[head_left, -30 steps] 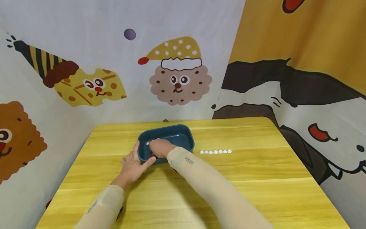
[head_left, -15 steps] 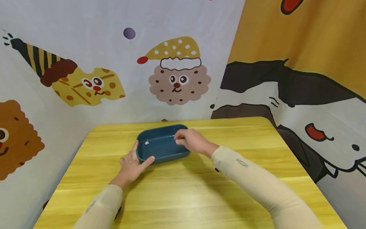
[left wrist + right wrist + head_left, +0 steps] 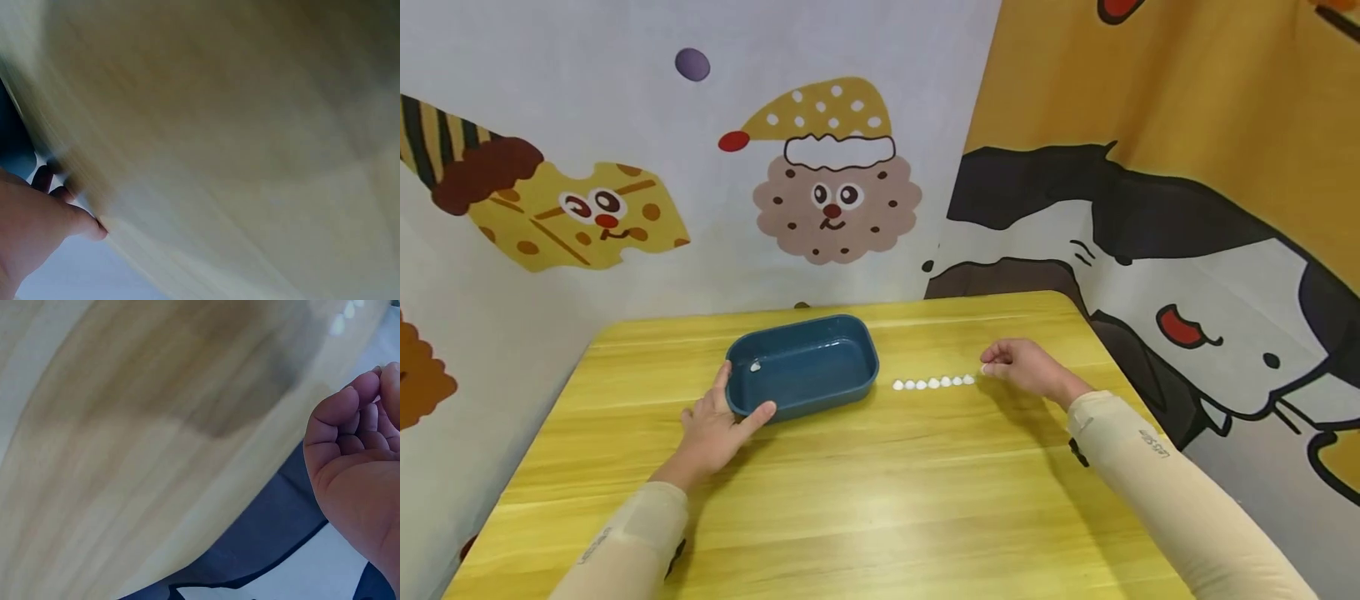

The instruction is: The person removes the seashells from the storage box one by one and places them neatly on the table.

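Note:
A blue plastic tray (image 3: 805, 408) stands on the table, with a bit of small white stuff (image 3: 756, 367) at its inner left end. My left hand (image 3: 713, 433) rests against the tray's left front corner. Its fingers lie straight along the left wall and its thumb is stretched to the front rim. To the right of the tray runs a straight row of several small white shell-like pieces (image 3: 934, 383). Just past the row's right end, my right hand (image 3: 1026, 367) pinches another white piece (image 3: 983, 369) between thumb and fingertips, low over the table.
The wood-grain table (image 3: 880, 508) ends at a back edge close to a cartoon-printed curtain (image 3: 700, 283). In the right wrist view, the table's curved edge passes near the right hand, and part of the white row shows at the top right.
My right hand has come out of the tray and moved right, beyond the row, with a small white piece in its fingertips. The left hand stays at the tray; the head view has shifted slightly.

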The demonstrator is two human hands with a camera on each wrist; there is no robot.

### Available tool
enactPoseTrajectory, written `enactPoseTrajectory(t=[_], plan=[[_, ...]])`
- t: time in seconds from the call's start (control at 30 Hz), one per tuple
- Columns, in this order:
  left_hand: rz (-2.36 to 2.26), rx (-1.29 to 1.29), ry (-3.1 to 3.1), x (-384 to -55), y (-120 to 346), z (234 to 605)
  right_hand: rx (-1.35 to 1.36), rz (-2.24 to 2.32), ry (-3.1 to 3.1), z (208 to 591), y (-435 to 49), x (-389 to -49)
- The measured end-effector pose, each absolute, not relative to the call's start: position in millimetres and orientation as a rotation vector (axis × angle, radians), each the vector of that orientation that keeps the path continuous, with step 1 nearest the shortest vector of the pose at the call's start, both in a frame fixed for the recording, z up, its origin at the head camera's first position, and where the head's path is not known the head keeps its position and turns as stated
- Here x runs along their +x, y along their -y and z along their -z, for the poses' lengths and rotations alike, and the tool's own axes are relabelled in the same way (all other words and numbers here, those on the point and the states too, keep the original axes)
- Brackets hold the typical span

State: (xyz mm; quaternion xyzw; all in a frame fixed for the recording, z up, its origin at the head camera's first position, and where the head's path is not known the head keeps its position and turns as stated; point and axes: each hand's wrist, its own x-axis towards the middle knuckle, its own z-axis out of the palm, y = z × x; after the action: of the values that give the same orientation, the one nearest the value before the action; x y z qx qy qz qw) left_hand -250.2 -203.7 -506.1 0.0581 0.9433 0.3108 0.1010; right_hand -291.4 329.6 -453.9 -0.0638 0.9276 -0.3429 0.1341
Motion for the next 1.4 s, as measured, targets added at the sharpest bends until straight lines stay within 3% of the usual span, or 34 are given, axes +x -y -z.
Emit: enactPoseTrajectory(t=[1.2,1.4], plan=[[-0.908,0.141,-2.793,-246.3,203.2,500.1,-0.289,0.638,-2.858,483.6,-314.0,-302.7],[-0.904,0.150,-2.794,-246.9,205.1,501.2,-0.214,0.765,-2.831,463.6,-298.7,-308.7]])
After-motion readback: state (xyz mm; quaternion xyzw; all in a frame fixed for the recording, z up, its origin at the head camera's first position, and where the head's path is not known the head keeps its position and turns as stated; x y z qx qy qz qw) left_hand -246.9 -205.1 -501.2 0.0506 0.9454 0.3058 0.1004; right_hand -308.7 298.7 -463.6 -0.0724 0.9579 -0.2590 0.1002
